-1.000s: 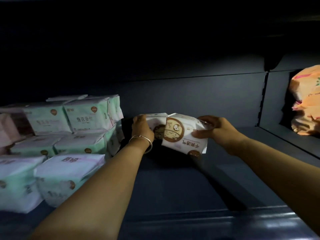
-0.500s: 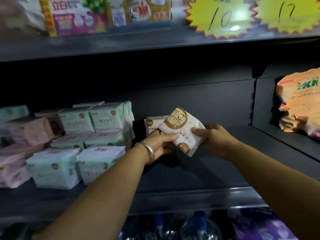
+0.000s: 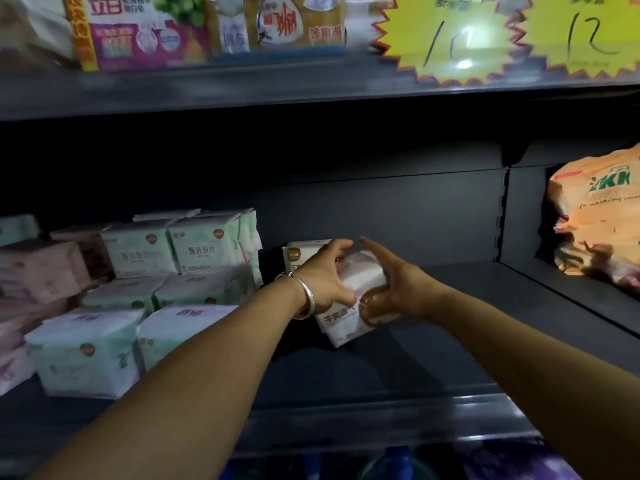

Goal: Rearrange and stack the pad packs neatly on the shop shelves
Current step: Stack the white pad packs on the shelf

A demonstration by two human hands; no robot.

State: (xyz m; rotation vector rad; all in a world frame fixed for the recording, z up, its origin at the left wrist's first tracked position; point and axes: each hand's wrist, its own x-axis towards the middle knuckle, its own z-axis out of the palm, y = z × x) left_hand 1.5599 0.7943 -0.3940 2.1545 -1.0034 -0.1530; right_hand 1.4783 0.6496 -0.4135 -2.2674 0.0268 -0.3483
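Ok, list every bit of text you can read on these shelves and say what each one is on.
"10": handwritten on the left yellow starburst price tag.
"12": handwritten on the right yellow starburst price tag.
"立白": on the pink box on the top shelf.
"KK": on the orange bag at the right.
Print on the mint packs and on the held pack: too blurred to read reliably.

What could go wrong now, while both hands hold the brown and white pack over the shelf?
The brown and white pack is tilted between the left hand and the right hand, whose fingers look straight, so it may slip. It could also knock the upright pack behind it.
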